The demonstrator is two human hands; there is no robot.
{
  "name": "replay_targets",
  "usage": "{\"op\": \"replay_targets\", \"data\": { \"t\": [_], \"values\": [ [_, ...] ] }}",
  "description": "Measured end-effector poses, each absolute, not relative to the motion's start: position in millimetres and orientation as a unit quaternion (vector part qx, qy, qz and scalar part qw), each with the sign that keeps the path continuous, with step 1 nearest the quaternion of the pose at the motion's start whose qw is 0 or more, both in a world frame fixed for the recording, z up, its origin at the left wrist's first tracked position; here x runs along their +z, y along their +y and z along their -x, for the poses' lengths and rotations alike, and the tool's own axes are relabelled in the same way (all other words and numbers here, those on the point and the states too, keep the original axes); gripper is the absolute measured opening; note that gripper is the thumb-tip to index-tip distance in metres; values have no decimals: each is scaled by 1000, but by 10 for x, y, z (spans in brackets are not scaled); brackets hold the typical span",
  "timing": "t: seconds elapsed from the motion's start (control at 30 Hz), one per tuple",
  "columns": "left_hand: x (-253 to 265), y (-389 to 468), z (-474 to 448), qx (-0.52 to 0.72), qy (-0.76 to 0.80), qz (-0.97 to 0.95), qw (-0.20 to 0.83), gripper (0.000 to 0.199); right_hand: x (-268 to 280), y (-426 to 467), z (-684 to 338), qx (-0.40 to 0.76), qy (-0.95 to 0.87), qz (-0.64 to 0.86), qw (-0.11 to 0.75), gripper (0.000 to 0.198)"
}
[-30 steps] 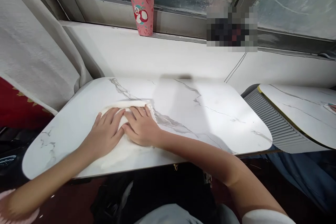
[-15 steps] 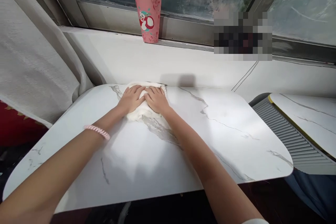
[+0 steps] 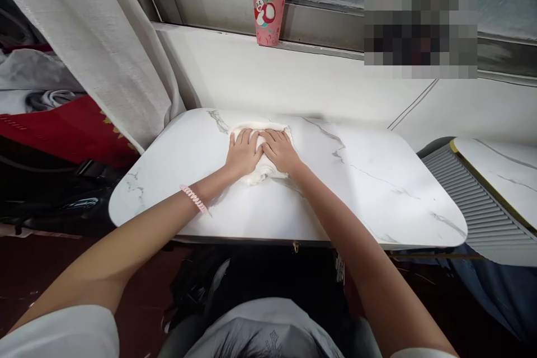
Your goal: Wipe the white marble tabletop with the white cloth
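A crumpled white cloth (image 3: 262, 172) lies on the white marble-patterned tabletop (image 3: 377, 196), a little in from its far edge. My left hand (image 3: 244, 152) rests flat on the cloth's left part, fingers spread and pointing away from me. Flat on the right part is my right hand (image 3: 282, 151), its fingers stretched out toward the left hand. The two hands meet or nearly meet at the thumbs. A pink coiled band (image 3: 193, 198) circles my left wrist.
A pink paper cup (image 3: 271, 8) stands on the window ledge behind the table. To the left hangs a pale curtain (image 3: 113, 50), with red fabric (image 3: 79, 131) beyond it. A second marble-patterned top (image 3: 499, 165) with a ribbed grey side is at the right. A blurred patch covers part of the window.
My hands and the cloth have slid slightly toward me, away from the table's far edge. The view has tilted down and turned left, so my lap and the floor now show.
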State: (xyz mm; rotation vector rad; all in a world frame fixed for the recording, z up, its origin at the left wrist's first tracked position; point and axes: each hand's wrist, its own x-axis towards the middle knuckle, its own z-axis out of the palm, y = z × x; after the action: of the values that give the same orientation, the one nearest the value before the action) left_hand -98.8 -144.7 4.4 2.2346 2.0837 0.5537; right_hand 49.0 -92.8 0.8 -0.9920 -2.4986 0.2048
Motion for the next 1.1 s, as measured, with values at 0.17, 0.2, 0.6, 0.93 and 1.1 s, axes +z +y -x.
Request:
{"op": "replay_targets", "data": {
  "t": [0.17, 0.2, 0.6, 0.93, 1.1],
  "values": [
    [33, -1899, 772, 187, 655, -732, 18, 52, -9, -1418, -740, 64, -901, 368, 218, 48],
    [33, -2015, 709, 187, 656, -732, 17, 53, -6, -1534, -810, 66, -901, 370, 215, 48],
    [13, -2725, 348, 187, 618, -763, 26, 57, 55, -2245, -1300, 77, -910, 364, 184, 52],
    [71, -1545, 402, 177, 613, -769, 44, 50, -18, -1176, -1130, 85, -865, 438, 231, 50],
    [-8, -769, 481, 204, 599, -773, 47, 47, -82, -514, -1048, 66, -844, 473, 244, 46]
  ]
}}
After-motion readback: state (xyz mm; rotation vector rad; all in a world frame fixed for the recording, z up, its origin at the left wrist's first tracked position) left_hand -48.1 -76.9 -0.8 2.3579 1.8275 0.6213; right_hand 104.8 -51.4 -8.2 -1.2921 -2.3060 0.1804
